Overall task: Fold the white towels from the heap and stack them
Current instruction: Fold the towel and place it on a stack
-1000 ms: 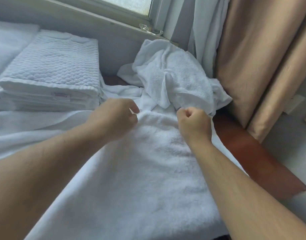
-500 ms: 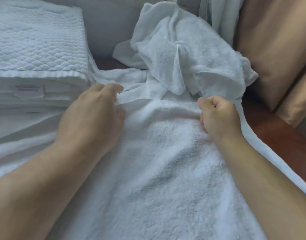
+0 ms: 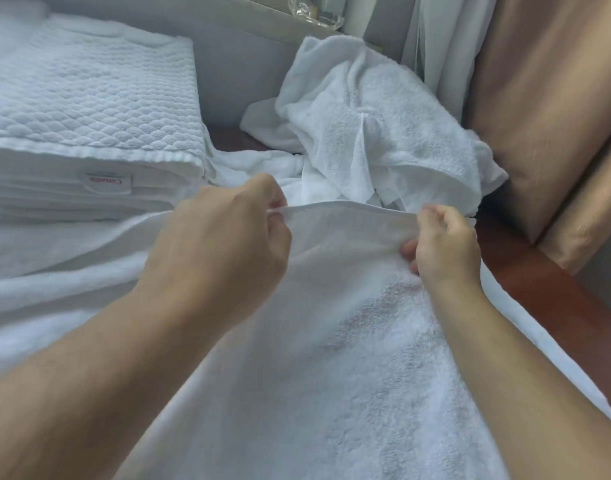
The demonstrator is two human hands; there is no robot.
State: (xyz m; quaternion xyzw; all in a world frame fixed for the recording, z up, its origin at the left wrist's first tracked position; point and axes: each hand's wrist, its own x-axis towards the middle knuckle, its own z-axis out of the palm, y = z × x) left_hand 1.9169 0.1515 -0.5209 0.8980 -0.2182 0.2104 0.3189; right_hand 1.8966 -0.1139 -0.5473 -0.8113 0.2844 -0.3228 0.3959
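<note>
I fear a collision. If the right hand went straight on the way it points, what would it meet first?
Probably the heap of crumpled towels just beyond the right hand, though depth is unclear.

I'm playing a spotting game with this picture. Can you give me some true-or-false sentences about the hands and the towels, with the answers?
1. The left hand and the right hand both pinch the far edge of the white towel. True.
2. The heap of crumpled towels lies left of the folded stack. False: the heap lies to its right.
3. The folded stack has a small label with red letters on its side. True.
4. The curtain beside the heap is blue. False: it is tan.
</note>
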